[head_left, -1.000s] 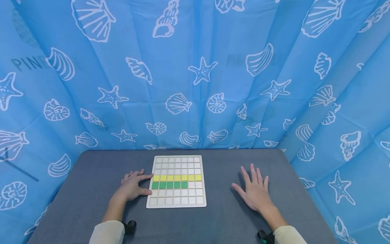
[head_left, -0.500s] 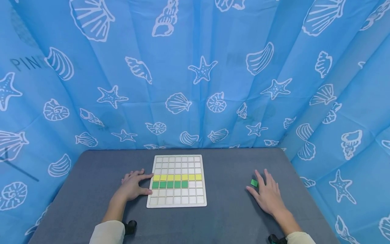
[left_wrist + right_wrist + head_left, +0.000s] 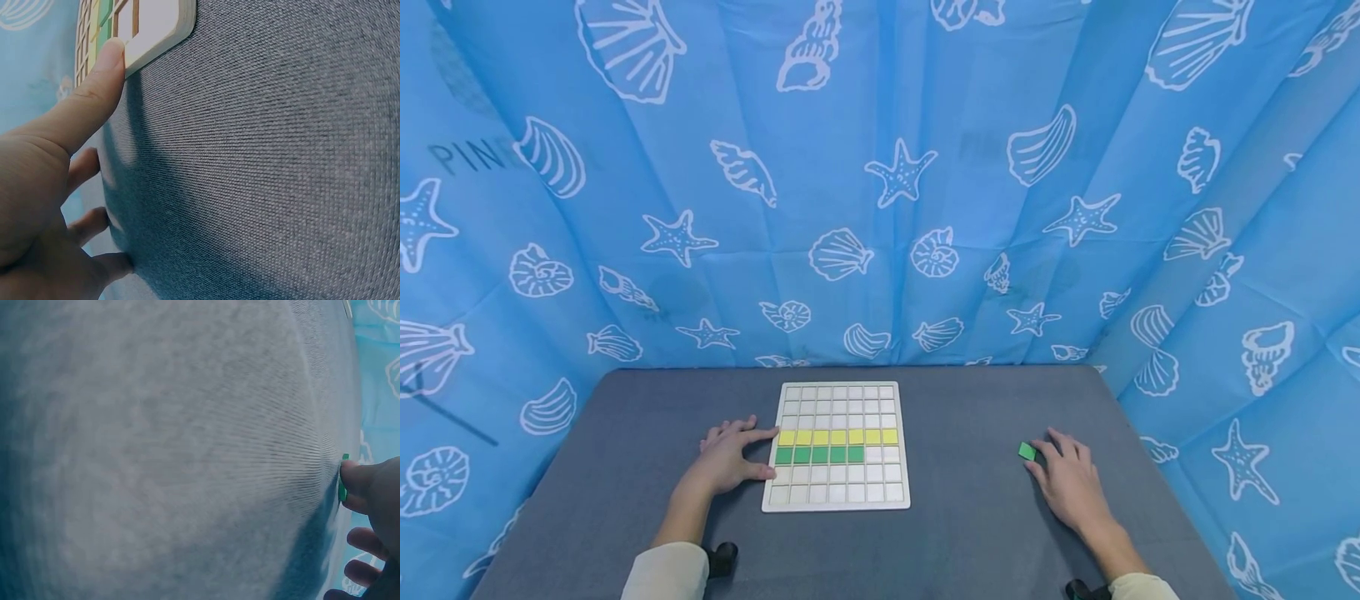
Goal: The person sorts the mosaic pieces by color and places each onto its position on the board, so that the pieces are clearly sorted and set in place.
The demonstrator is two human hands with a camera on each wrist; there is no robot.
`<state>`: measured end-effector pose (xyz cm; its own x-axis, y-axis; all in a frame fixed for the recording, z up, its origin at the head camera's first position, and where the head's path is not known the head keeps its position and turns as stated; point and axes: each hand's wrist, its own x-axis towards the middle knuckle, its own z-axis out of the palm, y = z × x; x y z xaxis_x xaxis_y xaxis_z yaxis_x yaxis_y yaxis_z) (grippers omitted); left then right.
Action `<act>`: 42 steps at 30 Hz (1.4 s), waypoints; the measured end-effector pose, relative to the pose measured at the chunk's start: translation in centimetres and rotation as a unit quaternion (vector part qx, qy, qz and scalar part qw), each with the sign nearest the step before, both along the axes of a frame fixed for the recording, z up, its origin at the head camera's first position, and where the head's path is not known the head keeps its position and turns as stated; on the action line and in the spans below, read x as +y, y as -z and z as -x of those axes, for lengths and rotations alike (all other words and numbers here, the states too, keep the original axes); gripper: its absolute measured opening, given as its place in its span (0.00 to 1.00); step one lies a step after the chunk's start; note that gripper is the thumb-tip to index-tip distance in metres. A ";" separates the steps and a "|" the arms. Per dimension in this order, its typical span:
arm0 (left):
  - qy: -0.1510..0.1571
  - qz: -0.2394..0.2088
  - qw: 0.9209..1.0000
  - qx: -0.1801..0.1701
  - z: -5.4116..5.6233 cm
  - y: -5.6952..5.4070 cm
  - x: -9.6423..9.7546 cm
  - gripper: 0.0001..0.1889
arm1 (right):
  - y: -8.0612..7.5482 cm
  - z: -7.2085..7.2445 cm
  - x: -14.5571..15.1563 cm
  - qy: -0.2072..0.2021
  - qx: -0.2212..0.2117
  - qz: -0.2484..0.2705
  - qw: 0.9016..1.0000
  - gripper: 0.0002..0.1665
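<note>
A white square grid board lies on the grey cloth. One row is filled with yellow tiles; the row nearer the person has several green tiles from the left, with white cells to their right. My left hand rests beside the board, thumb and index finger straight and spread, their tips on its left edge. In the left wrist view the thumb touches the rim. Off to the right, my right hand pinches a loose green tile between thumb and index finger, low over the cloth.
Grey cloth covers the table. A blue curtain with white shell and starfish prints hangs behind and along both sides. Dark wrist-worn devices sit by both sleeves, one near the left wrist.
My right hand has moved to the right, uncovering a green tile on the cloth, and its thumb and index finger have closed on that tile. The left hand and board have stayed put.
</note>
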<state>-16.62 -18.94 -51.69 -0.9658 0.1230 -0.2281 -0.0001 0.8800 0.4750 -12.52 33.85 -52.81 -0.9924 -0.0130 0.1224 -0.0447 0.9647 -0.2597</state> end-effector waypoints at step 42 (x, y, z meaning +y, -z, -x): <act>-0.003 0.002 1.000 -0.001 0.1 0.0 0.0 0.41 | -0.9 2.1 -4.5 -0.012 -0.008 0.159 0.987 0.10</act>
<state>-16.73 -18.94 -51.66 -0.9660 0.1167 -0.2308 -0.0063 0.8816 0.4720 -14.59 29.32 -51.93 -0.9941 0.0005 0.1089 -0.0599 0.8328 -0.5503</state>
